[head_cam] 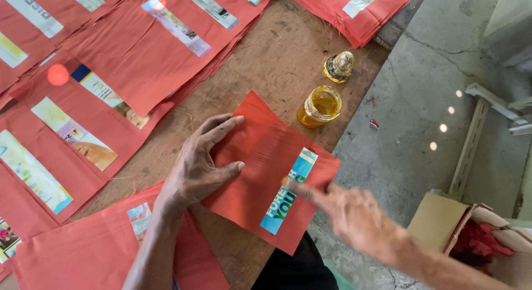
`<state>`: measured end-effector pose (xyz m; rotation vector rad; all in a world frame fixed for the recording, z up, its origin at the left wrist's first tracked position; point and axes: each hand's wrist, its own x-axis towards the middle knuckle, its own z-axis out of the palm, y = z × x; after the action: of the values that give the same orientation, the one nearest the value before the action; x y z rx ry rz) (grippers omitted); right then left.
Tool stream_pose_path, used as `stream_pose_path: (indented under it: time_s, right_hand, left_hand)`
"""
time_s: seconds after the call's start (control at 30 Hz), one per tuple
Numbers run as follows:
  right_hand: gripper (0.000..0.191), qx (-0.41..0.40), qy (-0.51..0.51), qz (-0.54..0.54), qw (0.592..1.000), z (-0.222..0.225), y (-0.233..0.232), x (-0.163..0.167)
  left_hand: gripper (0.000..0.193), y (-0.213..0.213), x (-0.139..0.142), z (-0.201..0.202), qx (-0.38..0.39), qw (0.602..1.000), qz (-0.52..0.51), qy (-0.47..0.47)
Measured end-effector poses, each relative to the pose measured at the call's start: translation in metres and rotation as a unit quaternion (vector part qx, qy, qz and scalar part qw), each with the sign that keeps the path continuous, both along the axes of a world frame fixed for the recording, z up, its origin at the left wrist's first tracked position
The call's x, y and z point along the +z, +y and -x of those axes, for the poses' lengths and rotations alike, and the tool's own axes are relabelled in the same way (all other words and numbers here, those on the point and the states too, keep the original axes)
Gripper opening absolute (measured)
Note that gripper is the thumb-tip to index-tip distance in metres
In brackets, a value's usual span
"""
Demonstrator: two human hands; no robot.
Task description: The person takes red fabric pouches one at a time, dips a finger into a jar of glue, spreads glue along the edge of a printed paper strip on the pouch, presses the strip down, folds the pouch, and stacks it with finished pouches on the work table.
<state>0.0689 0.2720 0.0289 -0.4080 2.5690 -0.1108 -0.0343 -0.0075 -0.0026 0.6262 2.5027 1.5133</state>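
Head view: my left hand (197,165) lies flat on a red paper sheet (260,157), fingers spread and relaxed, pressing its left half to the wooden table (266,63), grasping nothing. My right hand (354,218) is blurred; its extended forefinger touches the printed strip (291,190) pasted along the sheet's right side, other fingers loosely curled, holding nothing. Just beyond my right fingertips stands an open glass jar (320,106) of amber liquid, its lid (339,66) beside it. Further red sheets (127,52) with strips lie beyond and left of my left fingers.
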Motion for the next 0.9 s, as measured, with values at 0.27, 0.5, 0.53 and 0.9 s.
stream_pose_path:
  time_s: [0.27, 0.5, 0.53, 0.9]
  right_hand:
    - [0.091, -0.059, 0.044, -0.001, 0.997, 0.018, 0.027, -0.017]
    - [0.083, -0.045, 0.105, 0.079, 0.99, 0.009, 0.037, -0.019]
    - [0.084, -0.058, 0.096, 0.082, 0.99, 0.008, 0.04, -0.018]
    - [0.097, -0.072, -0.001, 0.058, 0.996, 0.02, 0.041, -0.017]
  left_hand:
    - [0.08, 0.006, 0.004, 0.0, -0.003, 1.0, 0.008, -0.009]
    - [0.08, 0.01, 0.008, -0.001, -0.007, 1.0, 0.008, -0.003]
    - [0.08, 0.009, 0.008, -0.001, -0.004, 1.0, 0.013, 0.001]
    - [0.078, 0.012, 0.002, 0.001, -0.002, 1.0, -0.006, -0.009]
